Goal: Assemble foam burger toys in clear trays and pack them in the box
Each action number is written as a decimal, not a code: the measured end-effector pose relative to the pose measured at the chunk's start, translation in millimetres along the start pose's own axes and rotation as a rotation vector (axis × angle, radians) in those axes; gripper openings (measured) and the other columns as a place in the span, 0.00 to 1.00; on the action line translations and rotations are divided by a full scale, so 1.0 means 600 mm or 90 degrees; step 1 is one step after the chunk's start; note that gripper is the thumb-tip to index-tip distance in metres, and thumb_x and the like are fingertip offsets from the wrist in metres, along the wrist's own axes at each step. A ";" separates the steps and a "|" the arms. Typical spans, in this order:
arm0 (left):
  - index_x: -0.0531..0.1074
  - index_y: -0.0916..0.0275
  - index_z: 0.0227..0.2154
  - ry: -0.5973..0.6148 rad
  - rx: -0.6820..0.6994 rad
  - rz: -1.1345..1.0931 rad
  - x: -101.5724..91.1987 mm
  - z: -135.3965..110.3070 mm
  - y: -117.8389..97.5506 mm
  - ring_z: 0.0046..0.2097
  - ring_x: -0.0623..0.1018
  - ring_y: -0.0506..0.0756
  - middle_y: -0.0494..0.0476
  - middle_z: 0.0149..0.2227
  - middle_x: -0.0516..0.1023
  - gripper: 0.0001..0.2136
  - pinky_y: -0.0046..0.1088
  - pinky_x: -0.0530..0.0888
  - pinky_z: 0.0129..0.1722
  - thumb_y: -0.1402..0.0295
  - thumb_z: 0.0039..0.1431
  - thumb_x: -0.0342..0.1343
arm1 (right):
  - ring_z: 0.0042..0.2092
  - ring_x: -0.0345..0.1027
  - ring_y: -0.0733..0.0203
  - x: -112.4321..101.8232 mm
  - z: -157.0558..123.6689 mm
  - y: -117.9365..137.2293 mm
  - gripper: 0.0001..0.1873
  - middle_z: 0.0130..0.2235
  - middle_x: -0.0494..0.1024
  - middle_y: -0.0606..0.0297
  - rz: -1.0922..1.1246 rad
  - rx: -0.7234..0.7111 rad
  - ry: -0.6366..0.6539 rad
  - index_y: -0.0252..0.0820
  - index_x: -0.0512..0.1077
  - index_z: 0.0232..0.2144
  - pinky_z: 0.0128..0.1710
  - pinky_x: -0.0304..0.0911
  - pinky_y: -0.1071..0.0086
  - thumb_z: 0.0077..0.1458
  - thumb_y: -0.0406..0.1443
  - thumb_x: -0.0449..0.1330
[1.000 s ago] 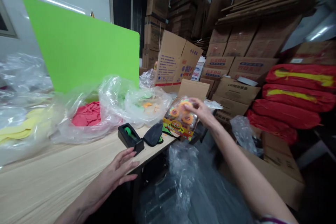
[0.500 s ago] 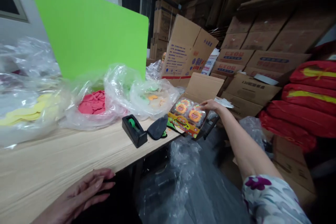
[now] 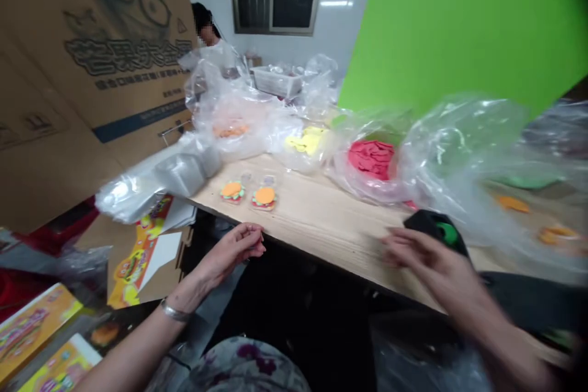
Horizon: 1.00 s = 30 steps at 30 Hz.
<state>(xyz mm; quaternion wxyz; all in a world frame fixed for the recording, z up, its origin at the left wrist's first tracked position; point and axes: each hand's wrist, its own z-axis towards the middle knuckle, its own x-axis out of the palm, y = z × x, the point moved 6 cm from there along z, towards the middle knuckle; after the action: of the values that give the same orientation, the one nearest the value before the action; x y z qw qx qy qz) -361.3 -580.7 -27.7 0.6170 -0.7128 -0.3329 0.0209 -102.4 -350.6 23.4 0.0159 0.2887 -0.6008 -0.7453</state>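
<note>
My left hand (image 3: 234, 249) rests at the wooden table's (image 3: 316, 220) front edge with loosely curled fingers, holding nothing I can see. Just beyond it lie two foam burger pieces (image 3: 248, 194) in small clear packets. My right hand (image 3: 427, 263) is blurred, its fingers apart and holding nothing visible, close to a black tape dispenser (image 3: 436, 226) with green tape. Clear bags on the table hold red foam pieces (image 3: 371, 159), yellow foam pieces (image 3: 307, 141) and orange foam pieces (image 3: 229, 128).
A large green board (image 3: 459, 24) stands behind the table at right. A printed cardboard sheet (image 3: 92, 73) rises at left, with burger-printed cards (image 3: 138, 251) below it. A co-worker (image 3: 209, 33) stands at the far end, near a white bin (image 3: 275, 81).
My view has swung around to the table's other side. The packaged burger box has left view. My right hand has moved from that box to the tape dispenser, and two burger pieces now show on the table.
</note>
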 end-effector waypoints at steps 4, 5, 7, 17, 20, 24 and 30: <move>0.71 0.64 0.37 -0.054 0.019 -0.053 -0.051 -0.013 -0.002 0.32 0.74 0.47 0.52 0.34 0.72 0.12 0.22 0.72 0.35 0.66 0.51 0.62 | 0.25 0.72 0.63 0.239 0.025 0.046 0.16 0.33 0.78 0.57 0.223 0.094 0.258 0.37 0.71 0.37 0.26 0.69 0.68 0.49 0.42 0.63; 0.71 0.64 0.38 -0.058 0.015 -0.061 -0.061 -0.016 -0.002 0.32 0.74 0.47 0.52 0.35 0.72 0.12 0.22 0.72 0.35 0.66 0.51 0.62 | 0.22 0.70 0.65 0.282 0.038 0.053 0.13 0.31 0.78 0.59 0.239 0.115 0.282 0.37 0.70 0.34 0.22 0.67 0.70 0.50 0.41 0.61; 0.71 0.63 0.38 -0.068 0.011 -0.076 -0.078 -0.022 -0.001 0.32 0.74 0.47 0.52 0.35 0.73 0.12 0.22 0.72 0.36 0.66 0.51 0.62 | 0.18 0.67 0.68 0.346 0.065 0.061 0.08 0.28 0.76 0.62 0.266 0.147 0.312 0.37 0.68 0.29 0.16 0.62 0.75 0.51 0.38 0.60; 0.72 0.66 0.39 -0.045 -0.020 -0.176 -0.089 -0.012 0.024 0.40 0.78 0.54 0.60 0.40 0.76 0.11 0.28 0.74 0.42 0.65 0.55 0.59 | 0.14 0.58 0.74 0.389 0.076 0.052 0.05 0.19 0.71 0.71 0.314 0.216 0.346 0.36 0.68 0.24 0.11 0.50 0.80 0.40 0.29 0.61; 0.71 0.70 0.42 -0.009 -0.087 -0.271 -0.061 0.000 0.046 0.46 0.77 0.59 0.68 0.46 0.75 0.14 0.35 0.72 0.49 0.64 0.59 0.55 | 0.12 0.56 0.73 0.372 0.056 0.048 0.06 0.15 0.69 0.71 0.271 0.209 0.338 0.37 0.68 0.22 0.10 0.46 0.79 0.44 0.34 0.62; 0.72 0.70 0.39 -0.008 -0.104 -0.328 -0.042 0.010 0.060 0.47 0.77 0.60 0.67 0.46 0.75 0.11 0.37 0.71 0.51 0.66 0.60 0.53 | 0.10 0.52 0.72 0.371 0.041 0.051 0.16 0.08 0.62 0.71 0.198 0.193 0.362 0.37 0.67 0.19 0.09 0.42 0.79 0.51 0.43 0.58; 0.72 0.68 0.40 -0.012 -0.090 -0.299 -0.049 0.005 0.061 0.44 0.78 0.58 0.63 0.43 0.76 0.09 0.37 0.72 0.49 0.68 0.59 0.55 | 0.11 0.53 0.75 0.404 0.052 0.058 0.10 0.17 0.70 0.69 0.254 0.224 0.392 0.37 0.68 0.20 0.10 0.42 0.79 0.45 0.38 0.61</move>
<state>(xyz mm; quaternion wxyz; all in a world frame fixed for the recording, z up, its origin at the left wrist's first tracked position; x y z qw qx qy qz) -369.0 -593.1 -72.5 0.5501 -0.6569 -0.4963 -0.1398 -329.4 -422.1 -41.2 0.2898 0.3741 -0.7308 -0.4920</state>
